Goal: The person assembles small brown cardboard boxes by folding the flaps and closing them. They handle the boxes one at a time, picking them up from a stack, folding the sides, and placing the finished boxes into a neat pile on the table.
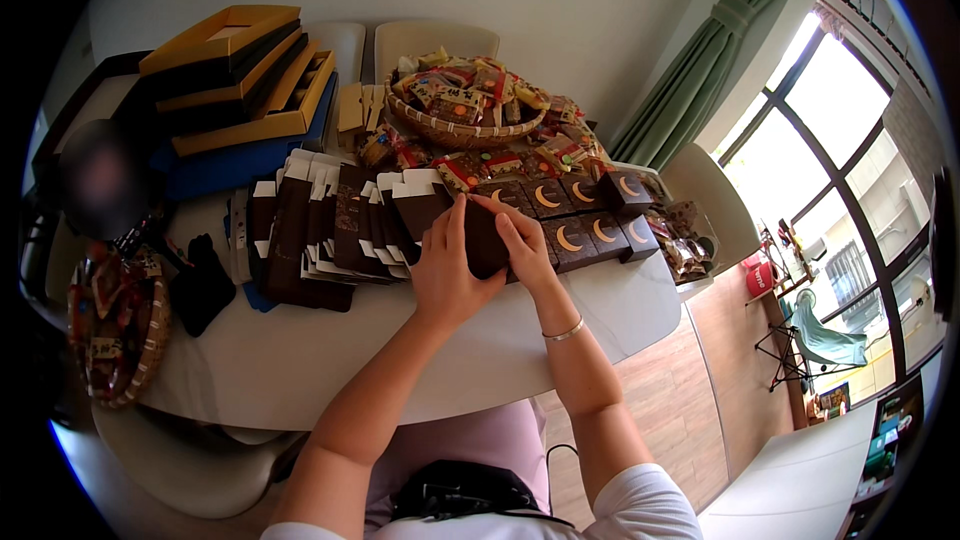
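- Both hands meet on one dark brown box (486,245), left hand (447,265) gripping its near left side, right hand (522,245) its right. I take the two-sided grip as keeping thin card square.
- Box sits in front of the torso, over the table (400,365), probably since both arms reach there equally.
- From my feed the fingers cover much of it; can't tell if its top is open or shut.
- Left of the hands: flat cartons (318,225), overlapping in a row, white flaps showing; likely fanned so single ones lift easily.
- Right: boxes with crescent moons (572,237), packed side by side in rows, moons up, presumably to save room.
- Behind: woven basket (448,133) heaped with wrapped packets (470,90); its wall keeps the pile together, though more lie around it.
- Far left: black-and-yellow trays (232,68) stacked, I'd guess to free table space.
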